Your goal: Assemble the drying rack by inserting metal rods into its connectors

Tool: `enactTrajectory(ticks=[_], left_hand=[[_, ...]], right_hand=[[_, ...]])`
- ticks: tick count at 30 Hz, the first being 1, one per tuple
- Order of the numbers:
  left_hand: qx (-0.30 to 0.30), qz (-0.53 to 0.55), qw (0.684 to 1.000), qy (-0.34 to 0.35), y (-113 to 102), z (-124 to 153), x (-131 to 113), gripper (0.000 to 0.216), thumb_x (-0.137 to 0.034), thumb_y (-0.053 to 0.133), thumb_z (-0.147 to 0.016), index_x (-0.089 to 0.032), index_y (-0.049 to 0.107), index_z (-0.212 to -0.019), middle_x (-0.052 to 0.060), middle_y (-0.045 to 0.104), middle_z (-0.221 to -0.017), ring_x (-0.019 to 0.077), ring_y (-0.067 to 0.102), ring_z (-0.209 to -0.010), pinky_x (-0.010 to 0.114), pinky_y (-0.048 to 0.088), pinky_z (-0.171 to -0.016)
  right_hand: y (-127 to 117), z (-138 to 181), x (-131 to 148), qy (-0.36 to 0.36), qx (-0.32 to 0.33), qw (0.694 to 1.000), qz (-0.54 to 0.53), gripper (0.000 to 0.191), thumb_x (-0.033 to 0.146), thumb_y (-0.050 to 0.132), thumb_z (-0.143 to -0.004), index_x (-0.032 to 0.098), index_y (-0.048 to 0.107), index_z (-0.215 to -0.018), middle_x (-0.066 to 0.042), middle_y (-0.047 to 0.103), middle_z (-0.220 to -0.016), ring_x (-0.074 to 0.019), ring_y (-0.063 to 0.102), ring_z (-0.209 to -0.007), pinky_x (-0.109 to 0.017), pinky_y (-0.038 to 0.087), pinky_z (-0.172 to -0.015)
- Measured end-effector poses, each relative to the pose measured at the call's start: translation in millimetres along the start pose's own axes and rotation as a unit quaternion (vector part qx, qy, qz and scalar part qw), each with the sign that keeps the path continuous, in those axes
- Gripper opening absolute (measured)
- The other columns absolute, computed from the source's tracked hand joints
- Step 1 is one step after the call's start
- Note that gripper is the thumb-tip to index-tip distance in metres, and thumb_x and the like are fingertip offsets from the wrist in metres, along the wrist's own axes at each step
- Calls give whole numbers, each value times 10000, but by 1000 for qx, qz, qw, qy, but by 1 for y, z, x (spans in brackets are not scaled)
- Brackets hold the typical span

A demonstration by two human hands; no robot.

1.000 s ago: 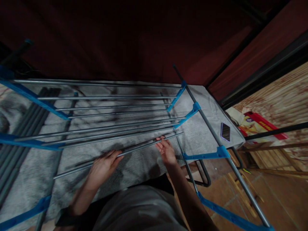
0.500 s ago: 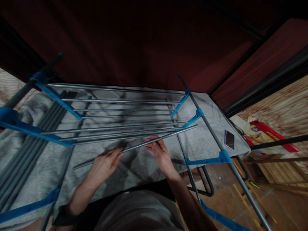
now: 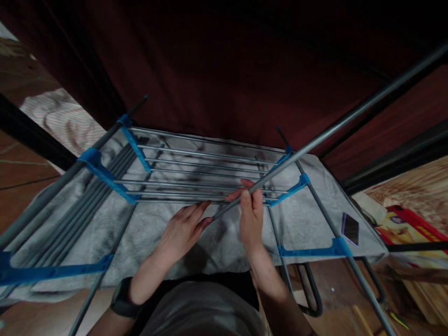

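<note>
A long grey metal rod (image 3: pixel 336 127) slants up from my hands toward the upper right corner. My right hand (image 3: pixel 251 215) is closed around it near its lower end. My left hand (image 3: pixel 184 228) lies open with fingers stretched out, its fingertips by the rod's lower tip. Both hands hover over a drying rack (image 3: pixel 196 182) of grey bars and blue plastic joints. The rack stands over a grey fuzzy blanket (image 3: pixel 308 219).
Several loose grey rods (image 3: pixel 75 198) lie on the blanket at the left. A dark phone (image 3: pixel 350 228) rests on the blanket's right edge. A red and yellow box (image 3: pixel 408 228) sits on the floor at right. Dark red wall behind.
The rod lay nearly flat across the rack under both hands; it has slid right and swung upward. My left hand let go of it. The view tilted up.
</note>
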State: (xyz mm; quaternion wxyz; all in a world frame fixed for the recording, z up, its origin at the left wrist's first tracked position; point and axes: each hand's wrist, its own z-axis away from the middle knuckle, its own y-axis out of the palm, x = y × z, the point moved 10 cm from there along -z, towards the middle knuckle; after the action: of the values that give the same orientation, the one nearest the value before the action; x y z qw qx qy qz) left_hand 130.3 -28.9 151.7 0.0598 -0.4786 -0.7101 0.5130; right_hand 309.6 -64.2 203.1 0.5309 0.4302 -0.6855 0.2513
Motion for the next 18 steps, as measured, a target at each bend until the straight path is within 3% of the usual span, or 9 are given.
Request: enactTrajectory(ticks=[3, 6, 12, 15, 18], left_hand=[[-12, 20, 1000, -9, -3, 7, 5, 423, -448, 475, -1132, -221, 670, -1430, 112, 791, -1279, 271, 769, -1139, 406, 627, -984], [-11, 55, 998, -28, -2, 11, 11, 393, -442, 496, -1126, -231, 711, -1379, 96, 798, -1244, 254, 774, -1126, 383, 632, -986], [-8, 184, 978, -101, 1, 14, 23, 306, -377, 590, -1071, -249, 774, -1279, 82, 799, -1233, 256, 760, -1165, 385, 607, -1050], [-39, 294, 935, -196, 0, 17, 37, 234, -315, 717, -974, -268, 819, -1180, 83, 805, -1190, 273, 761, -1136, 389, 586, -1066], [-102, 416, 851, -305, 2, 25, 53, 253, -254, 833, -854, -259, 839, -1106, 93, 810, -1129, 284, 753, -1091, 382, 580, -1035]], right_hand=[[-16, -16, 21, -33, -36, 999, 15, 330, 544, 587, -1059, 271, 646, -1234, 49, 640, -796, -167, 624, -757, -324, 524, -790], [-19, -22, 24, -42, -32, 998, 39, 317, 531, 635, -1030, 263, 680, -1191, 54, 610, -780, -153, 580, -726, -303, 495, -738], [-18, -15, 9, -48, 1, 993, 110, 293, 512, 719, -968, 257, 761, -1105, -14, 752, -987, -188, 639, -861, -339, 536, -807], [-12, -11, 8, -84, 45, 983, 159, 228, 472, 715, -981, 275, 791, -1069, -30, 771, -992, -220, 681, -935, -364, 560, -855], [-6, -5, 5, -128, 82, 964, 216, 220, 434, 672, -1021, 291, 804, -1124, -54, 780, -1029, -249, 705, -1001, -389, 570, -880]])
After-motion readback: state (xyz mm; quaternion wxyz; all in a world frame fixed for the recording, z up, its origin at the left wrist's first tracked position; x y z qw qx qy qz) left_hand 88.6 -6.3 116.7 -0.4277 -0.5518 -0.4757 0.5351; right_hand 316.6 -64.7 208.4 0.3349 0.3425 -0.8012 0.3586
